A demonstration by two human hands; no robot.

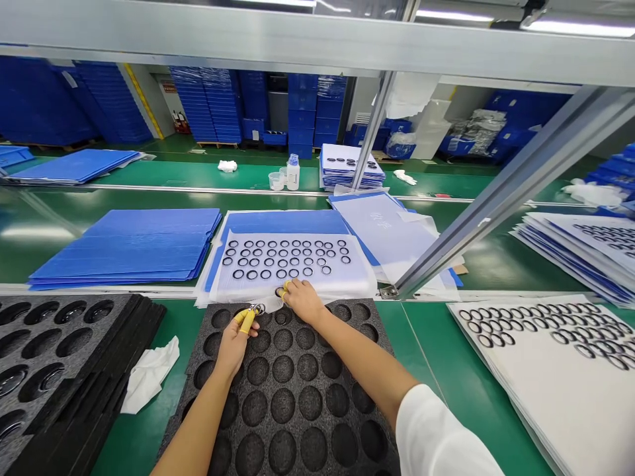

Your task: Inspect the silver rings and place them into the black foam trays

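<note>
My left hand (238,340), with yellow finger cots on its fingertips, pinches a few dark rings (258,309) above the far edge of a black foam tray (296,385). The tray has rows of round pockets. My right hand (303,301), also wearing yellow finger cots, has its fingers closed on a black ring (279,291) at the near edge of a white sheet (347,283). Several more black rings (283,253) lie in rows across that sheet, beyond both hands. The exact number of rings in my left hand cannot be made out.
A stack of foam trays (124,350) stands at left beside a crumpled white cloth (151,375). Blue sheets (133,241) lie behind it. Ring-covered sheets (550,390) are stacked at right. A slanted metal post (476,225) rises right of centre; a white bottle (293,175) stands farther back.
</note>
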